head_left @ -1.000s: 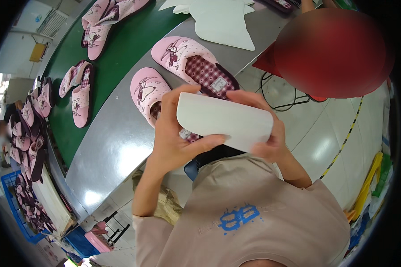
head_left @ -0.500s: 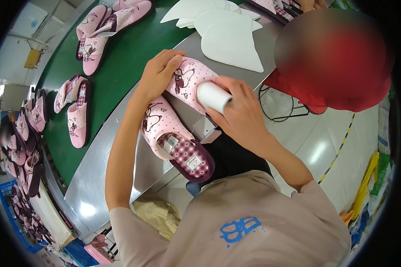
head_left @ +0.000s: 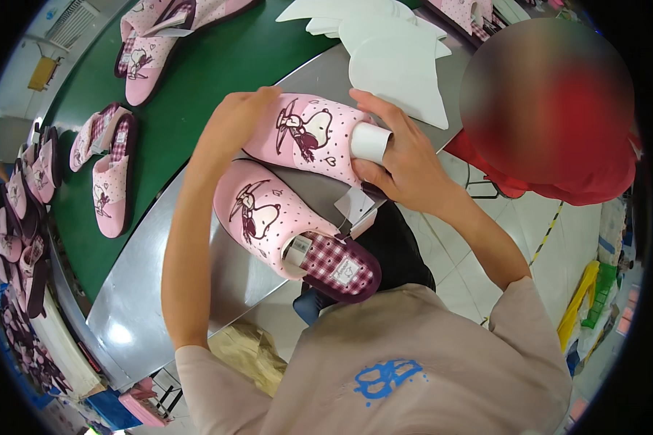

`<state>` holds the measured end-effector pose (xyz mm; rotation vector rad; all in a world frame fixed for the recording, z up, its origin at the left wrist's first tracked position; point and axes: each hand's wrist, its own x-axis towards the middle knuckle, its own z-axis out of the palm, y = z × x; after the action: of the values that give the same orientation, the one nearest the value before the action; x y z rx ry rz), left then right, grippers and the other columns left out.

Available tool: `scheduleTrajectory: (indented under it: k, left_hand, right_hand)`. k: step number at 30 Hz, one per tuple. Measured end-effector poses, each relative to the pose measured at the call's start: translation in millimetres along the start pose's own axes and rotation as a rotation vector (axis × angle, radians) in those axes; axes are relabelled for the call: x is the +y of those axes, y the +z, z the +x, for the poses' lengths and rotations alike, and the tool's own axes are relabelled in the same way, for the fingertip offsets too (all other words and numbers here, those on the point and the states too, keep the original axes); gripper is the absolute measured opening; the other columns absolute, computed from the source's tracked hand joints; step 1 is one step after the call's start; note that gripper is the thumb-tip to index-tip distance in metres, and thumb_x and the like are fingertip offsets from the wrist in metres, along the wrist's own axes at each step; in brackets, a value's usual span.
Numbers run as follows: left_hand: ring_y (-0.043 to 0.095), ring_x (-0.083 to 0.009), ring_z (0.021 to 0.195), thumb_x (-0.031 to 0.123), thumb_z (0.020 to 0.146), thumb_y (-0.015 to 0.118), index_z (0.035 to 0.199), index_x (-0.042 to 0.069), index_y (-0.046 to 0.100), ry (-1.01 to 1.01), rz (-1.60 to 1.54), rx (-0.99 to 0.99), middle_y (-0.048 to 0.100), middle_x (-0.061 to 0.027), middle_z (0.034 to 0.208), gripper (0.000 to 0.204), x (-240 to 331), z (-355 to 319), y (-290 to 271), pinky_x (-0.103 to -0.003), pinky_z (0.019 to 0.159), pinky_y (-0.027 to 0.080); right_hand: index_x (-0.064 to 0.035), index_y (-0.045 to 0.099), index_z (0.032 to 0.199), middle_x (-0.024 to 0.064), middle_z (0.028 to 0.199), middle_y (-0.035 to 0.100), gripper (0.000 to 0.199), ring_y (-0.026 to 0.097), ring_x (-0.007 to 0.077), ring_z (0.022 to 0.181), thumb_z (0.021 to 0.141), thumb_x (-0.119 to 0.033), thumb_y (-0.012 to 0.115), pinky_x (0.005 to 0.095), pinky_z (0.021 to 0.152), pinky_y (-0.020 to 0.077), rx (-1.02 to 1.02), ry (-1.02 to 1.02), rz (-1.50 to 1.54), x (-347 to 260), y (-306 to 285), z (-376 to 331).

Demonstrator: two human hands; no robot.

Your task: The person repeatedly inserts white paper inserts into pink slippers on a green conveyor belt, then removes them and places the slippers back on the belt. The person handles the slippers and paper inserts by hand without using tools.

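A pink dotted slipper (head_left: 308,134) with a cartoon dog on its upper lies across the metal table edge, toe to the left. My left hand (head_left: 236,119) is closed over that toe, its fingertips partly hidden. A curled white sheet (head_left: 371,141) sticks out of the slipper's opening. My right hand (head_left: 410,163) is around the sheet, thumb and index finger at the two sides of the opening; its other fingers are hidden. Nearer me lies the matching slipper (head_left: 261,217), showing a plaid insole (head_left: 335,264) and dark sole edge. A white tag (head_left: 354,205) hangs between the two.
Flat white shaped sheets (head_left: 395,69) lie stacked beyond my hands. A green belt (head_left: 189,90) carries more slippers (head_left: 111,187). At the left, many slippers (head_left: 33,246) hang or stand in rows. A person in a red cap (head_left: 559,123) is close on the right.
The curled sheet has gone deeper into the slipper, so less sticks out. That slipper now lies more level across the view. My right index finger has spread up to the opening's far side.
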<state>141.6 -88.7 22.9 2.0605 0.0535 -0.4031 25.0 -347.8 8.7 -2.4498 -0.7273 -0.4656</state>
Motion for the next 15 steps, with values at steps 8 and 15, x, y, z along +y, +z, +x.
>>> scheduleTrajectory:
  k: [8,15]
  left_hand:
    - [0.071,-0.0145,0.098,0.040,0.113,0.051,0.118,0.004,0.069,-0.174,-0.514,-0.289,0.074,-0.0080,0.113,0.041,-5,-11,-16,-0.036,0.088,0.058]
    - [0.071,-0.0149,0.093,0.042,0.112,0.053,0.116,0.003,0.069,-0.157,-0.532,-0.285,0.074,-0.0076,0.108,0.042,-6,-11,-14,-0.035,0.085,0.058]
  right_hand:
    - [0.0079,0.070,0.082,0.0176,0.154,0.047,0.018,0.062,0.0380,0.117,0.084,-0.008,0.077,0.0459,0.102,0.0526,-0.011,-0.047,-0.024,5,23,23]
    - [0.0053,0.069,0.073,0.0215,0.153,0.047,0.018,0.058,0.0384,0.124,0.080,-0.009,0.076,0.0480,0.105,0.0499,-0.009,-0.159,-0.087,7,30,36]
